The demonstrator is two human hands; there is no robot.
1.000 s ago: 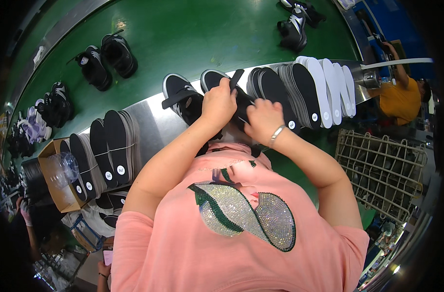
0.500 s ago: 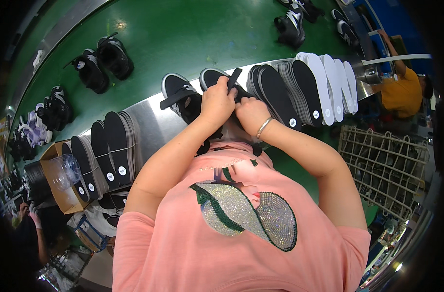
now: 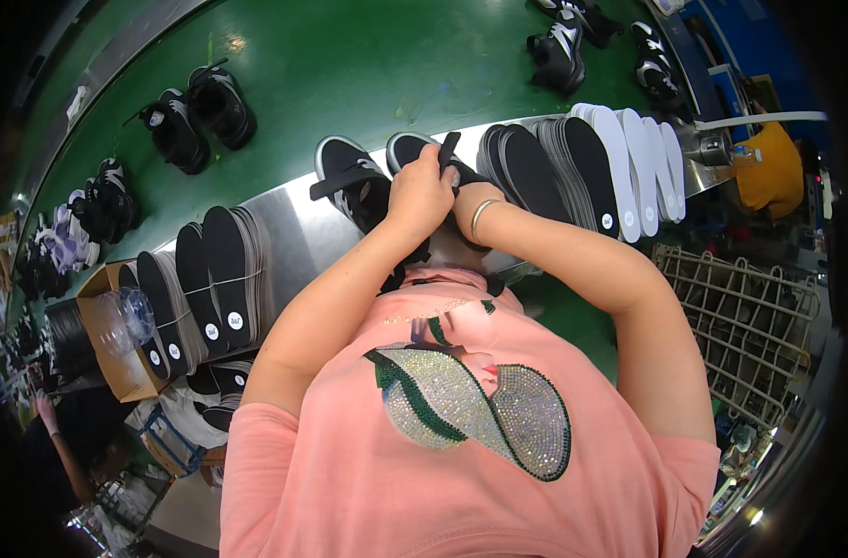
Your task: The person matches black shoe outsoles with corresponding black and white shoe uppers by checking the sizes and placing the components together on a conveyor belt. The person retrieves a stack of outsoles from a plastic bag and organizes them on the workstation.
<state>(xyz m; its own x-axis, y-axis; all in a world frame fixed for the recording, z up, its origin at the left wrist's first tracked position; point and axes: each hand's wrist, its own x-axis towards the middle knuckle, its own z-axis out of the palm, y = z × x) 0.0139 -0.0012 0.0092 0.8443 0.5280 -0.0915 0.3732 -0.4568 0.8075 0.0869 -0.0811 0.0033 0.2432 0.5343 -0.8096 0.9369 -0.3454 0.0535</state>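
Note:
A black shoe with a grey-edged toe (image 3: 405,147) rests on the metal ledge in front of me. My left hand (image 3: 421,192) is closed on its upper, beside a black strap (image 3: 449,151) that sticks up past the fingers. My right hand (image 3: 473,203), with a bangle at the wrist, reaches into or against the opening of the same shoe; its fingers are mostly hidden. Just left of it stands a matching shoe (image 3: 338,156), its strap (image 3: 342,182) lying out to the side, touched by neither hand.
Black insole stacks (image 3: 526,172) and white insoles (image 3: 619,172) lie right of my hands. Tied insoles (image 3: 221,270) and a cardboard box (image 3: 103,325) are at left. More shoes (image 3: 221,107) stand on the green table (image 3: 350,65). A wire rack (image 3: 731,325) is at right, near another person (image 3: 768,172).
My right hand has moved in deeper toward the shoe's opening, and its fingers have gone out of sight. My left hand keeps its hold, and the shoes have hardly shifted.

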